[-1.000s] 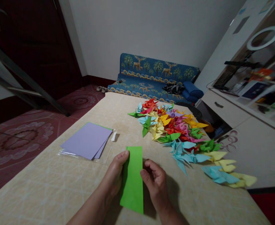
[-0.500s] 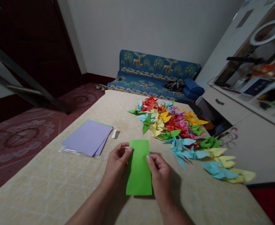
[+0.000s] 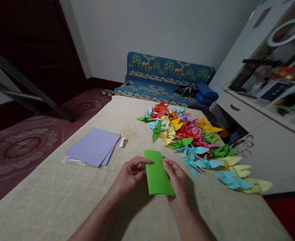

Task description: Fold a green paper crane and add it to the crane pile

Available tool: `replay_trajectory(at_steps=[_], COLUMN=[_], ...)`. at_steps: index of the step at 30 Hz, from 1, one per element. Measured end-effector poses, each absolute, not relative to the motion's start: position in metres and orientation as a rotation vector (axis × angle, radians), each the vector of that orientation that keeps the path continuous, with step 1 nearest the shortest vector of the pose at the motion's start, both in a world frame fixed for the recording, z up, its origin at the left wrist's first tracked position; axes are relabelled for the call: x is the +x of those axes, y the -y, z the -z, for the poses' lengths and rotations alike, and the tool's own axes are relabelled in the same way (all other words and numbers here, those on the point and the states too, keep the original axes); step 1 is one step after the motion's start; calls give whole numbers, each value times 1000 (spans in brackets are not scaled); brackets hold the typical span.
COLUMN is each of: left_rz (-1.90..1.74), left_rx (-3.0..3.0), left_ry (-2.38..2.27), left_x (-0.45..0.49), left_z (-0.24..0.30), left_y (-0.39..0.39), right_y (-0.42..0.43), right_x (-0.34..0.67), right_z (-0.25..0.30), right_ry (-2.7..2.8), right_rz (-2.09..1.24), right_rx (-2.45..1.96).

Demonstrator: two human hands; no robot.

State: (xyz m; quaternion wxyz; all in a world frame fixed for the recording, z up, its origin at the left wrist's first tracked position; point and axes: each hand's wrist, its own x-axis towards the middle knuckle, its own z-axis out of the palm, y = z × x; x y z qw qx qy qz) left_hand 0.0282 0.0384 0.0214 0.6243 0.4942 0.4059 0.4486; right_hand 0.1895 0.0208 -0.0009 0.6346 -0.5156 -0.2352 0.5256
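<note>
A bright green sheet of paper [image 3: 159, 175], folded into a narrow rectangle, is held tilted above the table in front of me. My right hand [image 3: 176, 174] pinches its right edge, thumb on the face and the other fingers behind. At the left edge, my left hand [image 3: 133, 172] has its index finger lying over the paper's face, with the remaining fingers curled beneath. What the hidden fingertips do behind the paper does not show. To the left, a stack of purple paper sheets [image 3: 92, 145] lies on a clear plastic sleeve, with a green edge showing under it.
A heap of folded paper cranes [image 3: 185, 132] in several colours covers the table's right side. A small white paper strip [image 3: 121, 143] lies beside the purple stack. The pale patterned tablecloth [image 3: 49, 197] covers the table. Beyond are a blue sofa [image 3: 160, 85] and a white cabinet [image 3: 270, 150].
The green paper has tilted and turned, its lower end swinging right. My left index finger has moved onto its face from the left edge. My right hand keeps its pinch.
</note>
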Motion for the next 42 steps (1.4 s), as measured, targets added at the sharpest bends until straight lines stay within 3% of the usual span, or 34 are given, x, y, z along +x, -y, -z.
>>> replay_trajectory(at_steps=[4,7,10,17,26,29,36,42], left_rz=[-1245,-1315,-1339,-1288,-1052,-1091,-1420,-910], left_rx=[1898,2156,2046,1627,1050,1134,2208,2550], left_ry=[-1085,-1063,-1001,-1031,-930,-959,-788,-673], left_x=[26,24,22,22,31,29,9,-1], left_z=[-22,-22,-21,-28,-33,-38,-53,-14], left_y=[-37,-37,-39,-42,-31,-31,-41,-20], right_y=[-23,-22,-19,-13,-7,-7,-10,8], right_x=[189,188,190,195,187,191,207,223], right_z=[0,-1,-5,-16,-30,-38,-54,-19], right_ry=[537,553,635,1248,1016,1098,1673,2251], right_rz=[-1188,-1198,-1160,-710,-1090,-1132,-520,-275], right_rx=[-1181,-1180,-1172,-1194,-1181,-1119,-982,-933])
